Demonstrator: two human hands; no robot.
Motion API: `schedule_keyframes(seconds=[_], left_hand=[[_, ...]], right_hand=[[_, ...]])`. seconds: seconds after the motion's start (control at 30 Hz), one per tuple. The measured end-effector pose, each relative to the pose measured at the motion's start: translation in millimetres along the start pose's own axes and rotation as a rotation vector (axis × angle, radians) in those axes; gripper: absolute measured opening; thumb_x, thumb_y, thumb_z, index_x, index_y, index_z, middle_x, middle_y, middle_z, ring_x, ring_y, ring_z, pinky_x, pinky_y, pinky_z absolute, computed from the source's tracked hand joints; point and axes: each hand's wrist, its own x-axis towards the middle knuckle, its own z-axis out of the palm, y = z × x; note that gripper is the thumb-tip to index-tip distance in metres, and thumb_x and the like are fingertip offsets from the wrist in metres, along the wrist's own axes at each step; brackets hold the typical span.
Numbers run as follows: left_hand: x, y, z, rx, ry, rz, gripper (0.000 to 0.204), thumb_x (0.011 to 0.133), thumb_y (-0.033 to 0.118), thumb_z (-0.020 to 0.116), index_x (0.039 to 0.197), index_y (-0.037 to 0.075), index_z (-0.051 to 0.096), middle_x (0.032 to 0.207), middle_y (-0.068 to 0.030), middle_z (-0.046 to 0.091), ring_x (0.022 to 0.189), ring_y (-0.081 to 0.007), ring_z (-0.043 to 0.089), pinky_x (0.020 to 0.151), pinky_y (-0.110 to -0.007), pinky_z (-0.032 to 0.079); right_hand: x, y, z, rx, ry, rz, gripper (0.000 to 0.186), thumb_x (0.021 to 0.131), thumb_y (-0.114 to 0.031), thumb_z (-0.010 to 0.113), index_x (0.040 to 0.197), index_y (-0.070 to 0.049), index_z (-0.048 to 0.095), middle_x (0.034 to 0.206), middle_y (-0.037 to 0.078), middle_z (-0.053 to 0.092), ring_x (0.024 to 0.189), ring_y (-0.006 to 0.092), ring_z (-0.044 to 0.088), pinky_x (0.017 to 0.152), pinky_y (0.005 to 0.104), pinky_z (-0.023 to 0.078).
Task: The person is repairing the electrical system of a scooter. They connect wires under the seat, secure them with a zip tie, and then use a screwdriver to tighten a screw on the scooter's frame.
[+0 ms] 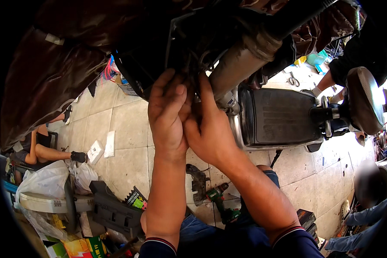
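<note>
Both of my hands reach up into the dark, open front of a scooter, beside its thick, dirty grey steering tube (236, 66). Thin dark cables (206, 60) hang just above my fingertips. My left hand (167, 114) is closed, thumb up and fingers curled into the shadow; what it grips is hidden. Close against it, my right hand (210, 131) has its index finger pointing upward along the tube and its other fingers bent in. Whatever lies between the fingers is too dark to make out. The scooter's black footboard (281, 116) extends to the right of my hands.
A brown padded cover (47, 90) drapes at upper left; the scooter's seat (365, 101) is far right. On the tiled floor lie a green drill (221, 202), a dark plastic part (197, 182), scissors (293, 80) and white boxes (95, 151). Other people sit at both sides.
</note>
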Motion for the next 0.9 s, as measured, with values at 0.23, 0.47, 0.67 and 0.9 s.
schedule_keyframes(seconds=[0.23,0.47,0.67,0.9], left_hand=[[-2,-1,-10,-0.084,-0.023,-0.007,0.047,0.103,0.003,0.065,0.147,0.0,0.049,0.145,-0.0216,0.062,0.134,-0.0318,0.061,0.118,-0.045,0.047],[-1,10,-2,-0.026,-0.065,-0.055,0.047,0.105,0.01,0.066,0.148,0.001,0.048,0.14,-0.0171,0.063,0.13,-0.0302,0.062,0.113,-0.043,0.05],[-4,-2,12,-0.193,-0.058,-0.012,0.056,0.104,0.013,0.068,0.152,0.001,0.045,0.141,-0.0158,0.063,0.128,-0.0284,0.062,0.112,-0.04,0.048],[-1,7,1,0.482,0.005,0.066,0.037,0.104,0.009,0.068,0.138,-0.003,0.06,0.129,-0.0127,0.069,0.118,-0.0174,0.063,0.103,-0.032,0.05]], right_hand=[[19,-6,-1,-0.005,0.026,-0.008,0.093,0.088,-0.011,0.063,0.162,0.015,0.013,0.091,0.039,0.07,0.086,0.0574,0.071,0.08,0.0599,0.059],[13,-17,-13,-0.037,0.019,-0.057,0.093,0.088,-0.015,0.066,0.159,0.017,0.016,0.092,0.039,0.071,0.092,0.0581,0.071,0.084,0.0586,0.059],[-2,-30,-21,-0.333,-0.034,0.027,0.088,0.089,-0.017,0.067,0.159,0.013,0.023,0.09,0.037,0.071,0.09,0.0574,0.07,0.081,0.0595,0.058],[10,-23,-24,-0.38,0.043,-0.044,0.085,0.089,-0.014,0.067,0.162,0.006,0.027,0.091,0.033,0.073,0.089,0.0552,0.071,0.079,0.0561,0.058]])
